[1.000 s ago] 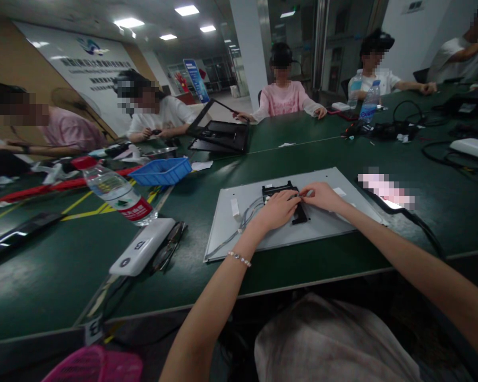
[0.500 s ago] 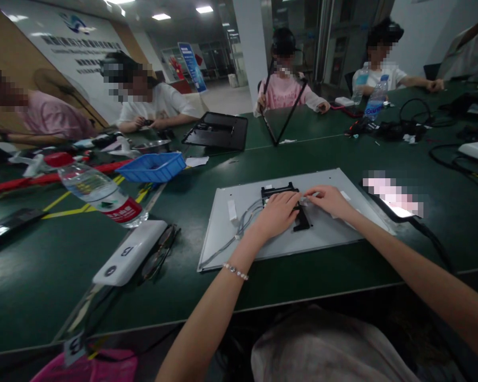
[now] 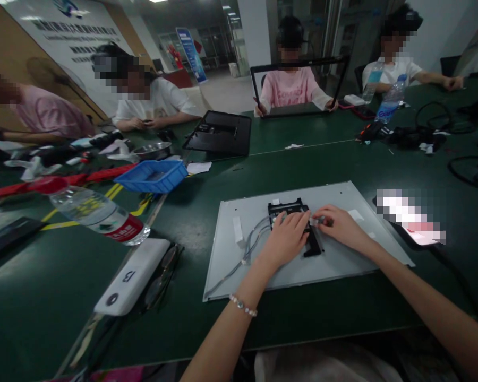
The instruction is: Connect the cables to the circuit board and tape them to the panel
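A flat light-grey panel [image 3: 231, 270] lies on the green table in front of me, with a black bracket [image 3: 313, 246] on its middle. Grey cables [image 3: 258, 233] run from the bracket to the panel's near left corner. My left hand [image 3: 289, 239] rests over the bracket, fingers stretched out and lying across it, covering part of it. Just to its right, my right hand [image 3: 340, 228] is closed in a pinch at the bracket's right side. What its fingertips hold is too small to make out. A white strip [image 3: 238, 231] is on the panel's left part.
Left are a tilted water bottle [image 3: 99, 217], a white power bank [image 3: 131, 278], glasses [image 3: 161, 276] and a blue tray [image 3: 153, 178]. A lit phone [image 3: 412, 220] lies right. Beyond are a black casing [image 3: 219, 132] and a person holding a black frame [image 3: 300, 64].
The view has shifted, so the panel appears lower. My hands stay at the bracket, the right one pinching beside the left. The person opposite has turned the black frame to face me upright.
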A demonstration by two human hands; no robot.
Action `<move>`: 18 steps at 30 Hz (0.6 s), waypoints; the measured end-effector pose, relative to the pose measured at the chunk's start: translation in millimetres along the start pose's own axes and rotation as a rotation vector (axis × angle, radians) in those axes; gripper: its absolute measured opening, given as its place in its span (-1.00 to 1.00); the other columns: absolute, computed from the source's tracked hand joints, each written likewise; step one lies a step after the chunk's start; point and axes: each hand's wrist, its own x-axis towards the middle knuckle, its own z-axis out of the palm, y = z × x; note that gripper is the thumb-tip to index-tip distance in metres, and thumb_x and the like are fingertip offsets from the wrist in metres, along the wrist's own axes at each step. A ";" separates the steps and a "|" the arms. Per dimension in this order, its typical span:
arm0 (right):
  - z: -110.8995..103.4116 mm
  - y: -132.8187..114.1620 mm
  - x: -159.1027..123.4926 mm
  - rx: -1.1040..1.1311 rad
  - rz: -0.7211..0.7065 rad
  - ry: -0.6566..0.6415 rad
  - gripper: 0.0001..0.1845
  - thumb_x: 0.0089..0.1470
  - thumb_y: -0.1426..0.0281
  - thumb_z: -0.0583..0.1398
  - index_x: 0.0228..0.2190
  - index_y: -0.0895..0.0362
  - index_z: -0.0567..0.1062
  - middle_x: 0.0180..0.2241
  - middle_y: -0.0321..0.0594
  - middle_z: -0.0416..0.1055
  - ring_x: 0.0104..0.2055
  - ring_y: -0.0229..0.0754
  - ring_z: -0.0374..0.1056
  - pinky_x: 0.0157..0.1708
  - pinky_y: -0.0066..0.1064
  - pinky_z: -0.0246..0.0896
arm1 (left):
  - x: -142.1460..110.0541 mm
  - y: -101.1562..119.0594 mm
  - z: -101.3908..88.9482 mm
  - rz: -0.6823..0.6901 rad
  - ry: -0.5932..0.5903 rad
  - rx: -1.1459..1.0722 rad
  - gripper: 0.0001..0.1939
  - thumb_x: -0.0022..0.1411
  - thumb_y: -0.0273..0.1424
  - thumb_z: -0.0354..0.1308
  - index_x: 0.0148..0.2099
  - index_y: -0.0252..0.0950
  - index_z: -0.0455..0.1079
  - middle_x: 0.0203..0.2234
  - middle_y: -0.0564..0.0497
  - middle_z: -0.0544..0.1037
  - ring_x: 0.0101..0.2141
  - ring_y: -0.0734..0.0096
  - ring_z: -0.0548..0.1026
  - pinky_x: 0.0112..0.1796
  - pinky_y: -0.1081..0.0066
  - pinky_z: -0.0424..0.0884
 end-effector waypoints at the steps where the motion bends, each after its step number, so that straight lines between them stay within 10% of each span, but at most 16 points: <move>1: -0.6 -0.7 0.5 0.014 0.005 0.002 -0.81 0.03 0.40 0.17 -0.27 0.05 0.52 -0.19 -0.14 0.43 -0.37 -0.16 0.37 -0.30 -0.26 0.31 | 0.3 0.1 -0.6 -0.002 -0.003 0.002 -0.51 0.37 -0.33 -0.18 0.30 -0.28 -0.04 0.16 -0.13 0.28 0.15 0.23 0.23 0.19 0.14 0.01; 18: 1.9 7.4 4.9 0.148 0.009 0.028 -0.79 0.08 0.37 0.14 -0.28 0.07 0.57 -0.26 -0.21 0.54 -0.24 -0.12 0.44 -0.19 -0.30 0.30 | 3.7 -1.2 -5.2 -0.028 0.073 -0.046 -0.56 0.36 -0.38 -0.14 0.26 -0.28 0.04 0.11 -0.12 0.31 0.12 0.25 0.24 0.18 0.13 0.05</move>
